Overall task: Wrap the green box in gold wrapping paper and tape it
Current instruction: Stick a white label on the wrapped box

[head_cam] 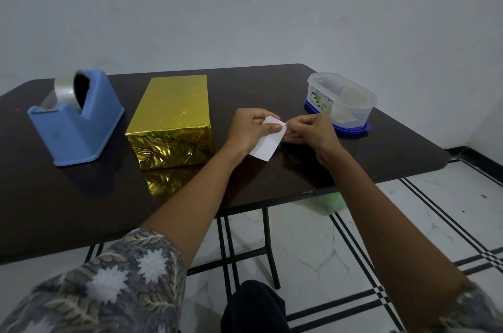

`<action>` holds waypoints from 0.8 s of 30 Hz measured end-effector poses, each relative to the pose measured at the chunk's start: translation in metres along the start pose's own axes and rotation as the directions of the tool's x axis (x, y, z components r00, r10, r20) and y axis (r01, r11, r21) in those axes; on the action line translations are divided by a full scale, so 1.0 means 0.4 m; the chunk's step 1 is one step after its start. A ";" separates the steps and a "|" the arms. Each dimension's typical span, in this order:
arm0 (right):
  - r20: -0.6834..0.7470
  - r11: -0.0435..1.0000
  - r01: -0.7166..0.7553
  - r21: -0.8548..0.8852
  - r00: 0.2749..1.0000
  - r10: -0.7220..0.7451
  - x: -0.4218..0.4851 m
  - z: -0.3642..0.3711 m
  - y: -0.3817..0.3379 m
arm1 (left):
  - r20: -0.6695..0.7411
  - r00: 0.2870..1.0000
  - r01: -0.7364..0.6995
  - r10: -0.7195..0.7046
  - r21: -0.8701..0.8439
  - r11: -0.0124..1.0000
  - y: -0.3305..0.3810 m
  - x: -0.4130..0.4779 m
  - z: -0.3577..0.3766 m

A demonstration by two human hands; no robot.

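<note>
Your left hand (251,128) and right hand (313,129) both pinched a small white paper (268,144) by its top. The wrapped gold box (171,114) sat just left of your left fingers, the blue tape holder (77,125) farther left.

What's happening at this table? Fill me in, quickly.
A person at a dark table is handling a small white slip with both hands. The left hand grips it and the right hand pinches its upper corner. The box lies just left of the hands, covered in gold paper with no green showing. The blue tape dispenser stands at the far left, untouched. A clear container with a blue base sits to the right.
</note>
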State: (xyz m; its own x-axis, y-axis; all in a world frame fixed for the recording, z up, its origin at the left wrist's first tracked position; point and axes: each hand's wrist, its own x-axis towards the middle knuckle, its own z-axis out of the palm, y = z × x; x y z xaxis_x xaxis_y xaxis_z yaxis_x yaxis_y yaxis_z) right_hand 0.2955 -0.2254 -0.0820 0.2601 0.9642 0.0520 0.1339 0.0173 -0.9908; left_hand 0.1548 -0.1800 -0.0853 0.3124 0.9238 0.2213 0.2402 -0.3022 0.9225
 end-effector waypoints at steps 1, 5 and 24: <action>0.001 1.000 0.002 0.001 1.000 -0.002 -0.001 0.000 -0.001 | 0.002 1.000 -0.001 0.001 0.013 1.000 0.002 -0.001 0.001; 0.006 1.000 -0.004 0.013 1.000 0.004 -0.005 -0.001 -0.005 | 0.010 1.000 -0.002 0.001 0.024 1.000 0.007 -0.003 0.001; 0.023 0.986 -0.032 0.166 0.999 0.028 0.005 -0.012 -0.002 | -0.031 0.999 0.028 -0.032 -0.131 0.991 0.006 -0.007 -0.007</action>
State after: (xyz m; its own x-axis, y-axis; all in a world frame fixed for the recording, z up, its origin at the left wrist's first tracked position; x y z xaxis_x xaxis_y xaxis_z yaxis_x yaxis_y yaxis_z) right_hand 0.3004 -0.2247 -0.0804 0.2420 0.9701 0.0212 -0.0347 0.0305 -0.9989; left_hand 0.1520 -0.1827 -0.0827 0.2759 0.9399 0.2011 0.1264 -0.2429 0.9618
